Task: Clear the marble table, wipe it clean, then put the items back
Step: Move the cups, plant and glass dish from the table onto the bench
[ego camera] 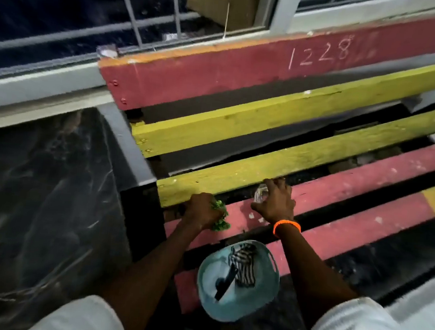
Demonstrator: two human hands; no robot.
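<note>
The dark marble table fills the left side, its surface bare and streaked. My left hand is shut on a small green leafy bunch over a red slat of the bench. My right hand, with an orange band at the wrist, is closed over a small clear item on the same slat; what that item is I cannot tell. A light blue plate rests on the bench's near slats, holding a striped cloth and a dark knife.
A slatted bench of red and yellow boards runs to the right, with dark gaps between slats. Its red backrest has "1228" chalked on it. A barred window sits behind. A grey ledge separates table and bench.
</note>
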